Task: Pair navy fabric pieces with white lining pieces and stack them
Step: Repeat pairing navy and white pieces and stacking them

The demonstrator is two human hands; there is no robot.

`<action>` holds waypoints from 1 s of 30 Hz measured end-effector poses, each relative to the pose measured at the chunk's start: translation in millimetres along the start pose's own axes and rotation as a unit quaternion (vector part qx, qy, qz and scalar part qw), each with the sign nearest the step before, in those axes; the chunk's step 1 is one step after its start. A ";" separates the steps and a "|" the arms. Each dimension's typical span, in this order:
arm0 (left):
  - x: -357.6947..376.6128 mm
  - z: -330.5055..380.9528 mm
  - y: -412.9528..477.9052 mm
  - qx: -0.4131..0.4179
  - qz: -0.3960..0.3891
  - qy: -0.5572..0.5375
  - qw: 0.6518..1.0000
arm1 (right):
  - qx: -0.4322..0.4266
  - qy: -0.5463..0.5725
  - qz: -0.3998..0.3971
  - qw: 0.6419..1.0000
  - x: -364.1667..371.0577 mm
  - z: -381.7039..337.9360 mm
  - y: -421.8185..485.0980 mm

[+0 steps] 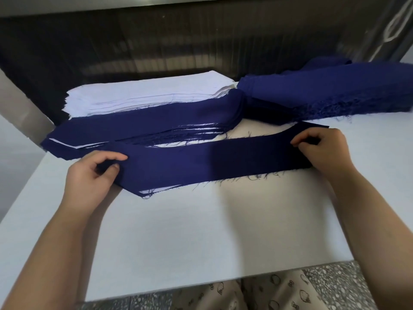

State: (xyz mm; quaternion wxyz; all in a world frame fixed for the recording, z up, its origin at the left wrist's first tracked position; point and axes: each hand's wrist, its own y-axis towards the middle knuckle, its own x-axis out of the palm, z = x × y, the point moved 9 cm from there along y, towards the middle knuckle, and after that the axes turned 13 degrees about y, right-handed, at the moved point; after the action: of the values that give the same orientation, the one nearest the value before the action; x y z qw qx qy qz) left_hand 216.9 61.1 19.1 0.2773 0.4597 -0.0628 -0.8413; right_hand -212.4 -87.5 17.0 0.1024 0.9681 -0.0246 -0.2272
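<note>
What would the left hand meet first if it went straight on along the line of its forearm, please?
Beyond the navy strip it holds, the left hand would probably reach the paired stack lying just behind, though depth is hard to judge.

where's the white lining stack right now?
Head view: white lining stack sits far left-centre on the table, behind the paired navy stack, left of the loose navy pile. Left hand and right hand grip a navy strip in front.

Both bare arms reach forward, hands well apart.
The left hand (93,173) and right hand (324,148) each pinch an end of the navy fabric piece (201,164), thumb on top, fingers curled.
</note>
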 end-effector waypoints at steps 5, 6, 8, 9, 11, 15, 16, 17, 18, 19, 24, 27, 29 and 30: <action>1.5 2.3 0.4 0.013 -0.017 0.029 0.999 | 0.010 -0.010 -0.006 1.000 1.9 2.8 -0.3; 1.6 2.1 0.4 0.013 -0.019 0.032 0.999 | 0.012 -0.011 -0.007 1.000 2.0 3.4 -0.2; 1.5 2.0 0.2 0.011 -0.020 0.038 0.999 | 0.013 -0.018 -0.009 1.000 2.7 3.9 -0.1; 1.6 2.4 0.0 0.012 -0.021 0.040 0.999 | 0.012 -0.021 -0.009 1.000 2.7 3.8 -0.1; 2.1 3.4 0.1 0.013 -0.023 0.041 0.999 | 0.012 -0.022 -0.006 1.000 2.2 4.2 0.1; 1.2 3.5 0.2 0.011 -0.016 0.035 0.999 | 0.016 -0.024 0.002 1.000 0.1 5.3 0.6; 1.1 3.1 0.3 0.009 -0.015 0.033 0.999 | 0.016 -0.025 0.004 1.000 -0.2 5.0 0.8; 1.1 3.1 0.2 0.009 -0.015 0.030 0.999 | 0.015 -0.026 0.007 1.000 -0.7 4.5 0.9; 1.2 3.5 0.3 0.009 -0.016 0.026 0.999 | 0.014 -0.026 0.011 0.999 -1.4 3.9 0.8; 1.4 4.0 0.2 0.012 -0.018 0.022 1.000 | 0.013 -0.027 0.017 0.999 -2.4 3.2 0.5; 3.5 6.4 -0.4 0.017 -0.030 0.017 0.999 | 0.004 -0.021 0.052 0.998 -9.1 -1.4 -1.5; 3.9 7.6 -0.5 0.022 -0.037 0.017 0.999 | 0.015 -0.022 0.050 0.998 -8.3 0.6 -1.3; 4.2 7.8 -0.6 0.025 -0.040 0.017 0.999 | 0.023 -0.026 0.043 0.998 -7.1 3.2 -0.9; 4.4 7.4 -0.6 0.026 -0.040 0.017 0.999 | 0.025 -0.030 0.040 0.998 -6.9 4.0 -0.4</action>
State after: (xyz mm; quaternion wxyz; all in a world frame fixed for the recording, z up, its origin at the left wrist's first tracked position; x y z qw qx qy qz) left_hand 208.8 58.2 19.8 0.2328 0.4833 -0.0615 -0.8417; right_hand -220.3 -87.2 16.4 0.0864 0.9613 -0.0718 -0.2515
